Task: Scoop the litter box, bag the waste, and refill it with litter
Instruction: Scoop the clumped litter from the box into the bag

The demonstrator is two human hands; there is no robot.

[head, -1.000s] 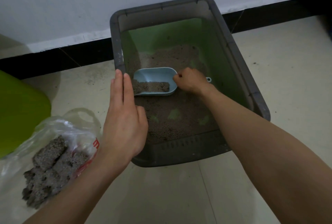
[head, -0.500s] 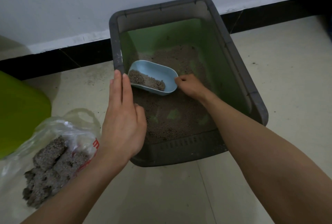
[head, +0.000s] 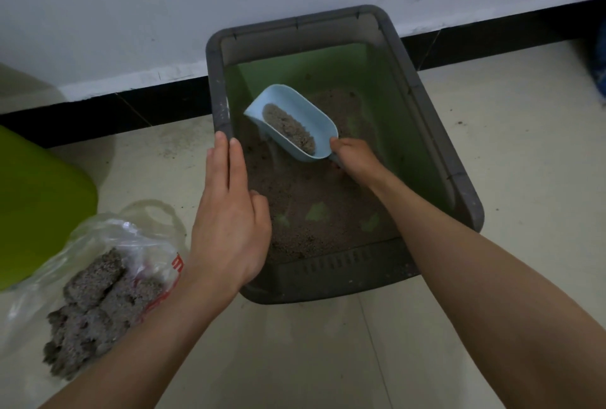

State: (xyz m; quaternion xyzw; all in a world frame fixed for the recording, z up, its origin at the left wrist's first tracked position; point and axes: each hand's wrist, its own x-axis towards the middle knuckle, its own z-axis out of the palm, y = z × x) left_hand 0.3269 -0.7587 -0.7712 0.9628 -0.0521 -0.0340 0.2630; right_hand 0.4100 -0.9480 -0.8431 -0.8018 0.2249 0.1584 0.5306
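Right hand (head: 355, 159) curled round the handle of the light blue scoop (head: 295, 126), handle itself hidden by the fingers. Scoop is lifted clear of the litter bed, tilted with its open mouth up and away from the right hand, toward the far-left corner. A grey clump of litter (head: 288, 128) lies along the inside of the scoop.

Left hand (head: 229, 221) flat, fingers straight and together, lying along the left rim of the litter box (head: 436, 133); fingertips on the rim, thumb over the inside edge. Holds nothing.

Litter box: grey outer rim, green inner tray, sits on the floor (head: 508, 152) against the wall, under both hands. Thin brownish litter layer (head: 314, 192) below the scoop; green bottom shows through in a few bare patches just beside the right forearm.

Outboard of the left wrist: clear plastic bag (head: 131, 244) with red print, lying open on the floor, holding grey clumped waste (head: 95, 307). Bag is just beside the box's near-left corner; touching or not, cannot tell.

Further left of the bag: lime green plastic item (head: 36, 205), partly out of frame.
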